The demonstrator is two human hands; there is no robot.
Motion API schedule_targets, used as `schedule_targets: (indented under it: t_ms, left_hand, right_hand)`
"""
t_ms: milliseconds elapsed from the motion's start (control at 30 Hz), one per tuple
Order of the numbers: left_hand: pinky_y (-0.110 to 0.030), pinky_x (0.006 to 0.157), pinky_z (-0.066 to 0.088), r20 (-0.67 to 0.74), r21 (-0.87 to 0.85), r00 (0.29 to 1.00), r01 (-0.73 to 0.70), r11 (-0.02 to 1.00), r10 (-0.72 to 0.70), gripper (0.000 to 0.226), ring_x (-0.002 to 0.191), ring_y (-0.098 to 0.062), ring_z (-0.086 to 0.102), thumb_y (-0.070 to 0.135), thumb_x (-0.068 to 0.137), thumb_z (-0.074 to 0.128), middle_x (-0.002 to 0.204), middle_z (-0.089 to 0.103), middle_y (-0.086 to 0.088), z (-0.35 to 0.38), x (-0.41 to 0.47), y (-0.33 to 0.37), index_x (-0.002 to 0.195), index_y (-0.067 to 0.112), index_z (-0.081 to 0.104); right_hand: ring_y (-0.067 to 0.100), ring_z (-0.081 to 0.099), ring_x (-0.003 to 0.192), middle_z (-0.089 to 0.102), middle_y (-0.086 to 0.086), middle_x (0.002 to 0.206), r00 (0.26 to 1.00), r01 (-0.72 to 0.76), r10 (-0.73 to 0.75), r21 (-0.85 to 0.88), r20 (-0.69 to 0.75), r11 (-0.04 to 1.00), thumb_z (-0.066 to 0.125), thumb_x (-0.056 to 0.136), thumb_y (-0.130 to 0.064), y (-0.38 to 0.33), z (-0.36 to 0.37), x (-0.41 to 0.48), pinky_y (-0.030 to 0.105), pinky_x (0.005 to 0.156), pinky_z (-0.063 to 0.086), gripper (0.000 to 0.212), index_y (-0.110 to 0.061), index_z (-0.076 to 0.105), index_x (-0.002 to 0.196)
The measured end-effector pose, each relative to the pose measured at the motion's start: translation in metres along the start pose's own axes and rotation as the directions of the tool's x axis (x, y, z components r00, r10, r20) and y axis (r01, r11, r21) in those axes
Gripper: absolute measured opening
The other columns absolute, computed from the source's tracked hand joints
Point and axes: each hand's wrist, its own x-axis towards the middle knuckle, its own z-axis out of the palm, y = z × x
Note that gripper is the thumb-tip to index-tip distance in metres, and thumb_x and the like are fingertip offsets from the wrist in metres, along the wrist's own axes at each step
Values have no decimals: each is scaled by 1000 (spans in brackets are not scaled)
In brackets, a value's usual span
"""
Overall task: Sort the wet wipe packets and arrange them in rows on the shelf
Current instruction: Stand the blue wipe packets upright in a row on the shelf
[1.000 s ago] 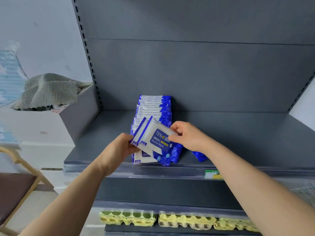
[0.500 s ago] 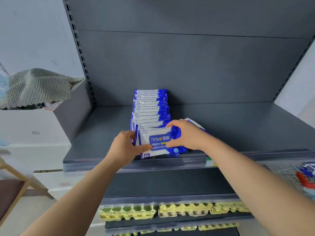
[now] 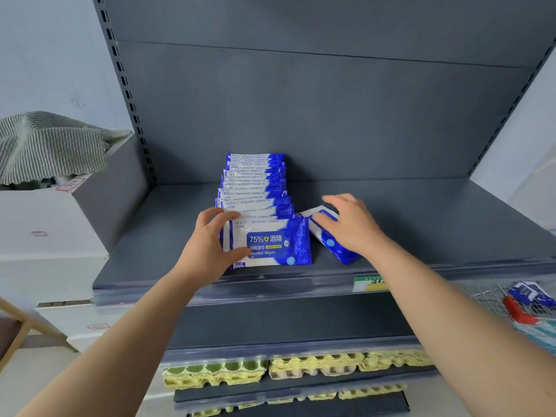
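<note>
Egg cartons [image 3: 215, 374], striped cloth [image 3: 51, 145]

Counts: 2 hands up, left hand [image 3: 210, 245] and right hand [image 3: 352, 227]. 1 row of wet wipe packets [image 3: 255, 188] on the shelf [image 3: 156, 236], roughly 10, edges overlap so can't be exact. 1 loose packet [image 3: 328, 239] lying beside the row. 1 more packet [image 3: 531, 293] in 1 wire basket [image 3: 487, 299]. Egg trays [image 3: 216, 374] below: at least 3 stacks.

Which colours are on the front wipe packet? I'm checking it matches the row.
Blue and white, with a small yellow strip, on the front wipe packet; seen in the head view.
</note>
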Motion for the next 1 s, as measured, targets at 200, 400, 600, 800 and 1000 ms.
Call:
schedule_targets:
  t_ms: [200,400,600,800,1000]
  left_hand:
    - [-11,62,50,-5,-44,1000,30,999,-30,61,114,-12,45,28,74,75,140,31,5,1,4,-3,128,30,47]
    - [-11,63,50,-16,-119,998,55,991,-57,59,114,-12,43,21,76,75,139,30,4,4,4,0,126,27,45]
    - [-26,67,57,-27,-267,992,114,957,-126,51,110,-14,49,19,74,79,129,35,9,3,3,0,109,26,43]
    - [-15,63,54,-1,-402,998,58,914,-64,24,107,-8,57,16,87,67,133,38,10,-2,-3,-1,103,32,57]
    - [-17,64,56,81,-510,988,154,846,-131,19,103,2,55,23,90,61,139,37,13,-8,-5,0,109,19,64]
  right_hand:
    - [20,61,79,64,5,93,914,-353,312,130,259,927,81,70,-42,19,-1,7,28,56,42,47,-9,59,95]
    - [25,70,84,72,10,97,943,-307,311,658,116,687,77,78,-16,35,-31,1,36,74,55,27,-7,65,101]
    - [15,69,75,73,4,87,977,-134,-26,709,209,693,75,75,4,0,-25,-8,28,70,56,26,-12,66,93]
    - [16,68,86,71,4,96,968,-51,-105,590,226,806,77,77,-3,-33,1,3,32,73,56,29,-15,62,98]
    - [7,67,84,70,-1,99,954,-14,-153,552,256,834,77,78,-8,-43,6,3,19,62,52,30,-19,59,100]
